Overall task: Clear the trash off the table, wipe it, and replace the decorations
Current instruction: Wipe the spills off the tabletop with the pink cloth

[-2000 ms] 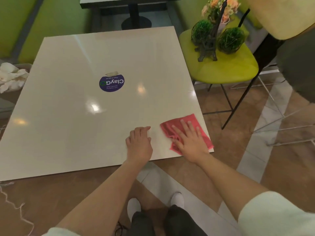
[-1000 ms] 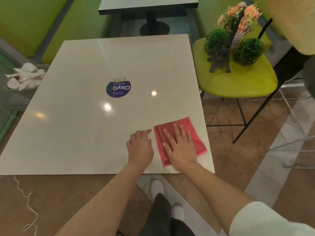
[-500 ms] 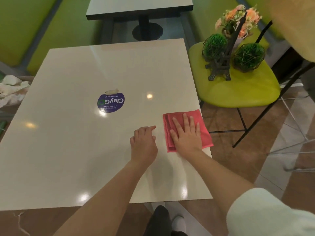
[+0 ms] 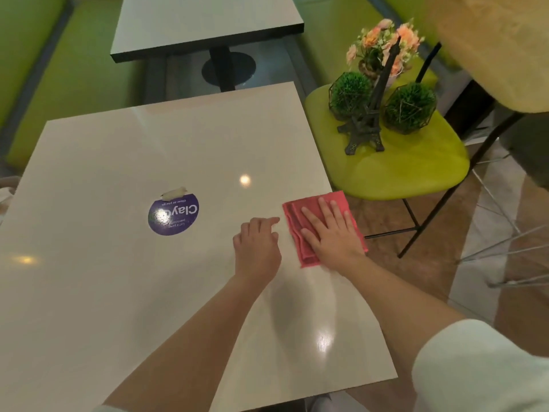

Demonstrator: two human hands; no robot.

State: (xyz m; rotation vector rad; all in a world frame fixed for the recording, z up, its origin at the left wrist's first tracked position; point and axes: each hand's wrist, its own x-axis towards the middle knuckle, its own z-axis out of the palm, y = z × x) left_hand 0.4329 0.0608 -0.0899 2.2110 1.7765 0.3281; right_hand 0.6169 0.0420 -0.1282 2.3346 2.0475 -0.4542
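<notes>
The right hand (image 4: 332, 233) presses flat, fingers straight, on the folded pink cloth (image 4: 319, 224) at the right edge of the glossy cream square table (image 4: 118, 292). The left hand (image 4: 257, 248) rests just beside it, fingers loosely curled, holding nothing.

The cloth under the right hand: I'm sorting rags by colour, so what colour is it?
The cloth is pinkish red, plain; the head view shows it.

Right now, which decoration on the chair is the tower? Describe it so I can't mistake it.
Look right of the white table to the lime-green chair seat. The tower stands at its front, between two green moss balls in wire frames. It alone is black, tall and pointed.
</notes>
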